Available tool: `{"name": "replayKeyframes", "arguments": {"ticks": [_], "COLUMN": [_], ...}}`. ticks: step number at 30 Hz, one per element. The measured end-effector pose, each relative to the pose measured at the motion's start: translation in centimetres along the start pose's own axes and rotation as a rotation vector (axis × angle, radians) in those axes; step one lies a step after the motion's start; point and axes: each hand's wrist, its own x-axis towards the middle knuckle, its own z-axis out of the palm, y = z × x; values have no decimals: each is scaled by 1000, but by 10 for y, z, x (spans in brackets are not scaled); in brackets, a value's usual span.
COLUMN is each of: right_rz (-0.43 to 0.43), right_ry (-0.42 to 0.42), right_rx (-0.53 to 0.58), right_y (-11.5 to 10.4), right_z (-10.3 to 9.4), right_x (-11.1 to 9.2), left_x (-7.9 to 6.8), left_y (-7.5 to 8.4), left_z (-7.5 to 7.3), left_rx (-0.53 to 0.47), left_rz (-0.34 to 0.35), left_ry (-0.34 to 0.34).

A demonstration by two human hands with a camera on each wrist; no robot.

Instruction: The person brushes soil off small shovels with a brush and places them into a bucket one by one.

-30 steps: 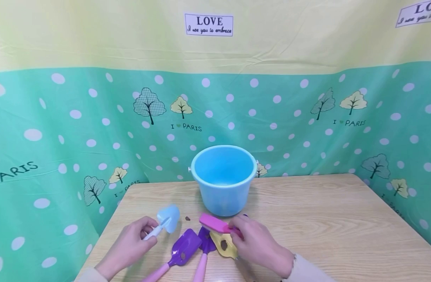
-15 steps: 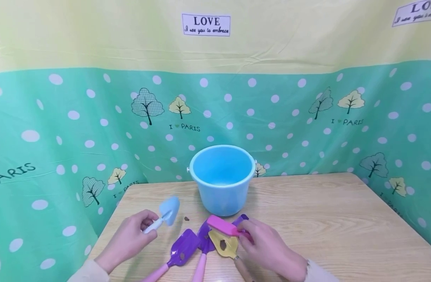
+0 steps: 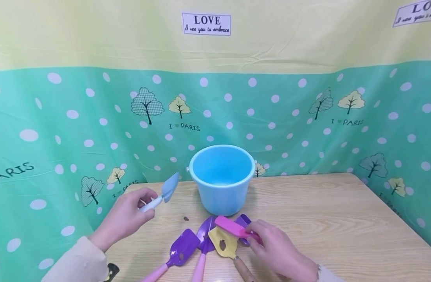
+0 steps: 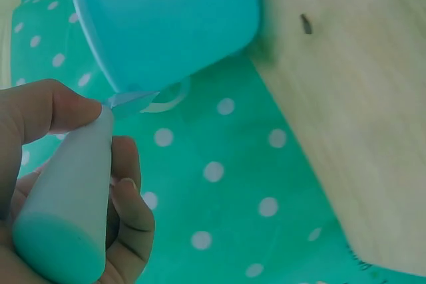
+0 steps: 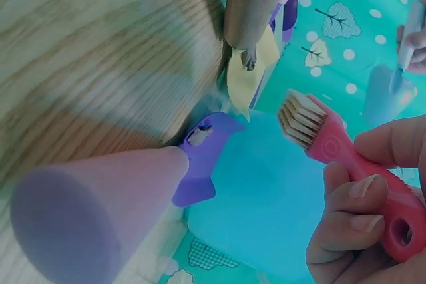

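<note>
My left hand (image 3: 125, 213) grips the handle of a small light blue toy trowel (image 3: 170, 188), raised left of the light blue bucket (image 3: 222, 199). In the left wrist view its pale handle (image 4: 70, 191) lies between thumb and fingers. My right hand (image 3: 276, 246) holds a pink brush (image 3: 231, 226); its short, pale bristles (image 5: 303, 119) show in the right wrist view. Below the brush lie a yellow spatula-like scoop (image 3: 225, 242) with a brown patch, and a purple shovel (image 3: 242, 223) partly hidden by brush and hand.
Two more purple shovels, one at left (image 3: 184, 247) and one in the middle (image 3: 205, 237), lie with pink handles toward me and brown bits on them. A brown crumb (image 3: 186, 218) sits on the wooden table (image 3: 342, 227). A dotted green curtain (image 3: 289, 129) hangs behind.
My left hand has lifted the trowel up and away from the table, tilting its blade upward. The right hand has shifted slightly right with the brush, uncovering more of the purple shovel.
</note>
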Motion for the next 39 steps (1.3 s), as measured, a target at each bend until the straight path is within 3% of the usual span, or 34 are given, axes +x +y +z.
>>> {"name": "replayKeyframes", "arguments": {"ticks": [4, 10, 15, 22, 28, 39], "right_rz": [3, 17, 53, 78, 109, 110], "right_ry": [11, 36, 31, 39, 13, 0], "right_rx": [-6, -35, -31, -36, -26, -16], "right_y": [2, 6, 7, 8, 8, 13], "right_z": [-3, -6, -8, -12, -15, -19], "right_x": [-3, -9, -12, -16, -18, -21], "left_x": [13, 33, 52, 84, 107, 137], "left_y": [10, 28, 46, 79, 102, 116], "left_z": [-2, 1, 6, 12, 20, 47], "left_rx": [34, 64, 111, 268, 418, 570], "left_rz": [43, 54, 107, 201, 257, 296], "left_ry": [13, -31, -62, -72, -154, -265]}}
